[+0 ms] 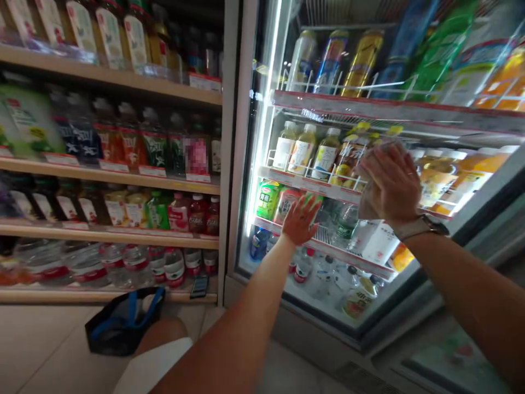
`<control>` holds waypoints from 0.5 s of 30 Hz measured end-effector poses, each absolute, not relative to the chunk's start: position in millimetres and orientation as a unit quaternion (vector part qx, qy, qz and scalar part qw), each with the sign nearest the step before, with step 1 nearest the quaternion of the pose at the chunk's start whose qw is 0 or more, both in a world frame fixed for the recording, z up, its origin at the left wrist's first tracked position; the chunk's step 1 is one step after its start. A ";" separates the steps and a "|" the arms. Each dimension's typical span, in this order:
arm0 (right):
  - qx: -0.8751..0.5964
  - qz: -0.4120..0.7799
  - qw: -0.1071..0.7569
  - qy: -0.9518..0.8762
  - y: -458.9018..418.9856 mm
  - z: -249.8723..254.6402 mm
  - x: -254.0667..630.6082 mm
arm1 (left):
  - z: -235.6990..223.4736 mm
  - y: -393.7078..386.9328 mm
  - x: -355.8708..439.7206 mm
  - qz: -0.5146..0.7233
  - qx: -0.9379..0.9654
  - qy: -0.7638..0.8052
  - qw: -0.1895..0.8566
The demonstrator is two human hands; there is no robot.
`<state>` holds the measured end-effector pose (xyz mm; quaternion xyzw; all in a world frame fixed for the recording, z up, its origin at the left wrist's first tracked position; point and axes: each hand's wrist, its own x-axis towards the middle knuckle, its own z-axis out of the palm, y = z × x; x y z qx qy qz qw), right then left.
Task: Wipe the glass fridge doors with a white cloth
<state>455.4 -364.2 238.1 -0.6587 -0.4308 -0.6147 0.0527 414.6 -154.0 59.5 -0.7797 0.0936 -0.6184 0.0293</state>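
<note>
My right hand (pixel 396 180) holds a thin cloth (pixel 370 200) up at the fridge door (pixel 241 142), before the middle bottles (pixel 326 154). My left hand (pixel 301 220), fingers spread, holds nothing visible; glass contact unclear. Risk, judged: loose finger pressure could let the cloth slip.

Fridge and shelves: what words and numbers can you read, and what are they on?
"青", on the leftmost green pack in the fridge; the next character is too blurred.
Shelf bottles and price tags: too small or blurred.
Fridge bottles, cans and white carton: too blurred.
No numbers are readable.
</note>
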 end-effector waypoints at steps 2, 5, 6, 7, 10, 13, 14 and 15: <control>-0.666 -0.595 0.054 -0.447 -359.6 218.6 451.4 | 58.7 -154.1 414.5 -0.610 -0.786 0.099 0.021; -0.673 -0.546 0.045 -0.497 -360.2 177.3 447.1 | 58.3 -155.2 413.5 -0.590 -0.801 0.100 0.002; -0.676 -0.529 0.042 -0.511 -361.6 163.0 446.3 | 58.3 -155.5 413.2 -0.584 -0.806 0.100 -0.003; -0.681 -0.511 0.036 -0.523 -363.3 148.8 445.6 | 58.4 -155.7 412.9 -0.578 -0.810 0.100 -0.006; -0.686 -0.471 0.009 -0.555 -369.5 108.8 443.5 | 58.2 -155.2 413.2 -0.564 -0.820 0.100 -0.009; -0.665 -0.448 -0.029 -0.597 -376.7 80.0 440.8 | 57.3 -153.7 414.0 -0.551 -0.828 0.102 -0.011; -0.653 -0.444 -0.045 -0.612 -379.0 76.1 440.5 | 57.0 -153.2 414.3 -0.552 -0.827 0.104 -0.011; -0.639 -0.442 -0.061 -0.627 -381.1 76.5 440.7 | 56.6 -152.7 414.5 -0.556 -0.824 0.106 -0.010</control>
